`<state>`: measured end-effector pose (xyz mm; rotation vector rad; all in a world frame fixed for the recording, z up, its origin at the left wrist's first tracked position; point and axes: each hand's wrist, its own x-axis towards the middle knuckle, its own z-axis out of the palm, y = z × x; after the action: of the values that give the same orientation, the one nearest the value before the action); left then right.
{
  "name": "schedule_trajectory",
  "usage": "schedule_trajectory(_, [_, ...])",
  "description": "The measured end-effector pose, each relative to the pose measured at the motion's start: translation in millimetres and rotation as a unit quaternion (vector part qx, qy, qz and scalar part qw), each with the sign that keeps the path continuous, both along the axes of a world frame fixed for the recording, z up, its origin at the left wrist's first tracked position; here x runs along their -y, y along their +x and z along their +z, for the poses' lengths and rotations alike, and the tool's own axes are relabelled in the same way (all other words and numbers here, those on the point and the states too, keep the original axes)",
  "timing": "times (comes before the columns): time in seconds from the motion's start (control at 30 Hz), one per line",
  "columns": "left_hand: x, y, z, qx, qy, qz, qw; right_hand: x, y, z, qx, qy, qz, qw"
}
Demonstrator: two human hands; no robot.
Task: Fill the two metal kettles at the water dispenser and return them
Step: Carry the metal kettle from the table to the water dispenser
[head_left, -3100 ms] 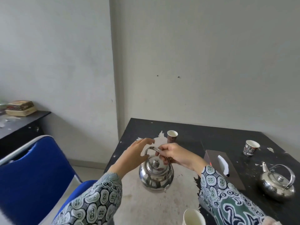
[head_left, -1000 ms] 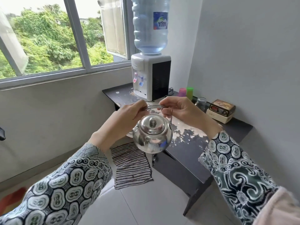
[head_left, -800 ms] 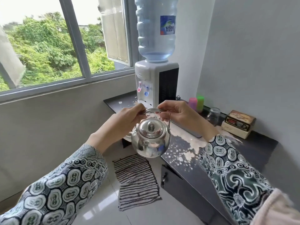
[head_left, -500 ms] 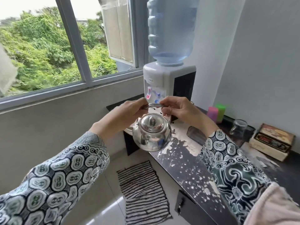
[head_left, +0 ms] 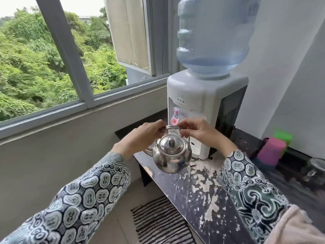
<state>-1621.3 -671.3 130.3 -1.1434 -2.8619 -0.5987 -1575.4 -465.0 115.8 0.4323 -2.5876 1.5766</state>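
Note:
A shiny metal kettle [head_left: 171,156] with its lid on hangs in the air just in front of the white water dispenser [head_left: 202,110]. My left hand [head_left: 140,136] pinches the left end of its wire handle and my right hand [head_left: 198,132] pinches the right end. The spout points left, under my left hand. The dispenser carries a large blue water bottle [head_left: 211,36], and its red tap [head_left: 174,121] shows just above the handle. The kettle floats over the near corner of the worn black counter [head_left: 202,194]. The second kettle is out of view.
Pink [head_left: 270,150] and green [head_left: 283,138] cups and a glass jar [head_left: 314,169] stand on the counter to the right. A striped mat [head_left: 158,221] lies on the floor below. A window [head_left: 70,55] and wall close off the left, and a white wall the right.
I have carried the kettle from the black table to the dispenser corner. Over the last second I moved closer, and the kettle now hangs right below the taps. Both hands keep their grip.

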Motion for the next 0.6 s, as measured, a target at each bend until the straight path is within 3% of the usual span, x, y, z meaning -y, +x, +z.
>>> schedule_trajectory(0.37, [-15, -129, -57, 0.026, -0.056, -0.037, 0.997, -7, -115, -63, 0.116, -0.029, -0.017, 0.993])
schedule_trajectory(0.6, [-14, -204, -102, 0.033, -0.091, -0.086, 0.992, 10, -166, -110, 0.154, -0.067, -0.092, 0.982])
